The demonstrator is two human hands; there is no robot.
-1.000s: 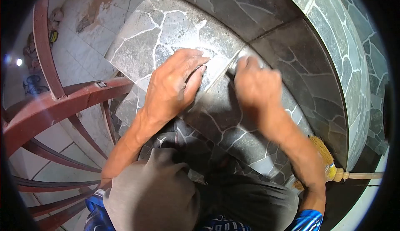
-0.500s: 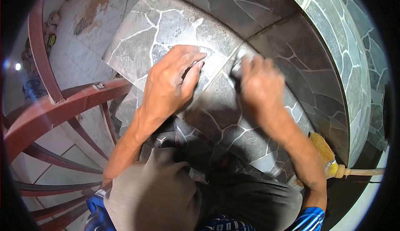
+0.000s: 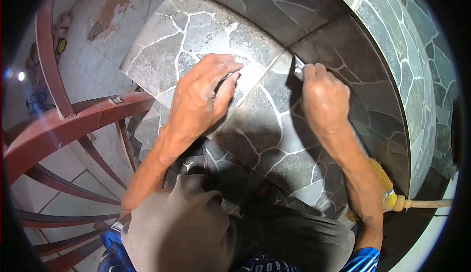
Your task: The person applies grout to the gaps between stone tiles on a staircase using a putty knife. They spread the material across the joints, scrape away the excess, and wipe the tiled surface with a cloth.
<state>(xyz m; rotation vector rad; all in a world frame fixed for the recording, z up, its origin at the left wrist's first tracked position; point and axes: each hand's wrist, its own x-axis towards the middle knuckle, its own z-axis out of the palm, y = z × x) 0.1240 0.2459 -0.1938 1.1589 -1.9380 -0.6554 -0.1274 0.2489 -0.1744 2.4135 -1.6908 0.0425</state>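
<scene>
Grey with dust, the left hand [image 3: 198, 98] stays pressed flat, fingers together, beside the pale seam [image 3: 267, 73] of the step [image 3: 274, 139]. The right hand [image 3: 324, 98], fisted around a small dark scraper [image 3: 296, 68], has shifted toward 2 o'clock and lost its blur. That suggests a scraping stroke has just ended, with the blade at the seam's 1 o'clock end; a broom [image 3: 385, 186] lies at 5 o'clock.

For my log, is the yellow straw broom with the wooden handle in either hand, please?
No, the yellow straw broom lies by the forearm; the left hand is flat, the right hand grips a small dark tool.
</scene>
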